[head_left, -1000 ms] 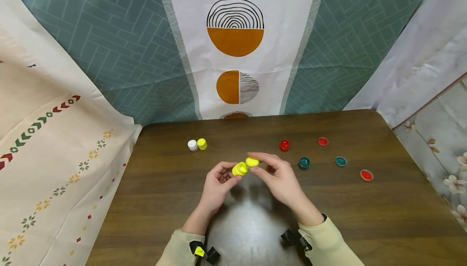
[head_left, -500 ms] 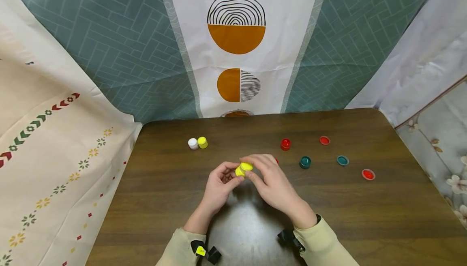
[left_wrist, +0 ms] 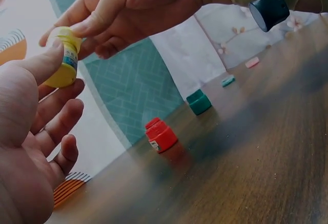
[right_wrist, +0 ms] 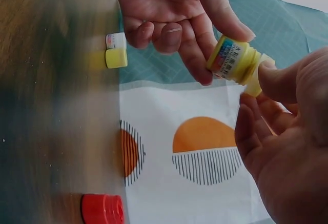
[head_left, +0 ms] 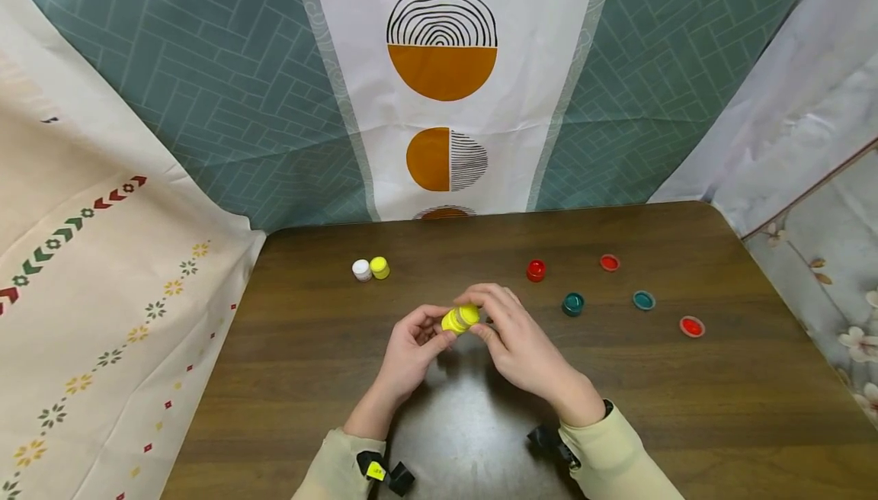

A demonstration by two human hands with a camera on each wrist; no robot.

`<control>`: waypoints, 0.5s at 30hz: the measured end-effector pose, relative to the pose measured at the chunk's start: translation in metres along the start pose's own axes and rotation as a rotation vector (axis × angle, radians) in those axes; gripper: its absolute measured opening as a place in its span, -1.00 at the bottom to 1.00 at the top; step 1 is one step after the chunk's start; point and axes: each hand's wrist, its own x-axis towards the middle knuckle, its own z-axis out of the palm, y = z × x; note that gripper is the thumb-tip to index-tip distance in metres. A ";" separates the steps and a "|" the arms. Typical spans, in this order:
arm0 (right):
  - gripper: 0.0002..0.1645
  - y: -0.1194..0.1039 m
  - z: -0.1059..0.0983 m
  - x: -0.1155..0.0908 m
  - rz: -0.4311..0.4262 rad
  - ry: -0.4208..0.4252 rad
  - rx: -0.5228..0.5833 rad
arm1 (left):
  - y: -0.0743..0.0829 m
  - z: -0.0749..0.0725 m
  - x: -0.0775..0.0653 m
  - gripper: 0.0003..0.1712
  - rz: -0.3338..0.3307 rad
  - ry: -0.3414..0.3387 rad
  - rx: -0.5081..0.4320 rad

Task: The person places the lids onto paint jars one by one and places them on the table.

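Observation:
My left hand [head_left: 410, 355] holds a small yellow paint jar [right_wrist: 233, 60] between thumb and fingers, tilted above the table. A printed label shows on its side in both wrist views. My right hand [head_left: 531, 344] pinches the yellow lid [right_wrist: 259, 75] at the jar's mouth. The lid sits against the neck, with threads showing beside it; how firmly it is seated I cannot tell. Beyond the right hand stand an uncapped red jar [head_left: 536, 270] and an uncapped green jar [head_left: 572, 304].
A white jar [head_left: 361, 270] and another yellow jar [head_left: 379, 268] stand side by side at the back left. On the right lie a green lid [head_left: 643, 300], a red lid [head_left: 609, 262] and a second red lid [head_left: 692, 326]. Cloth hangs behind the wooden table [head_left: 309, 378].
A second ago the lid was apart from the open jar. My right hand has brought it left onto the jar's mouth, and its fingers have shifted around the lid since.

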 end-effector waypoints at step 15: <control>-0.53 0.003 -0.004 0.002 -0.114 -0.038 -0.093 | -0.001 -0.001 0.000 -0.67 -0.014 -0.008 0.014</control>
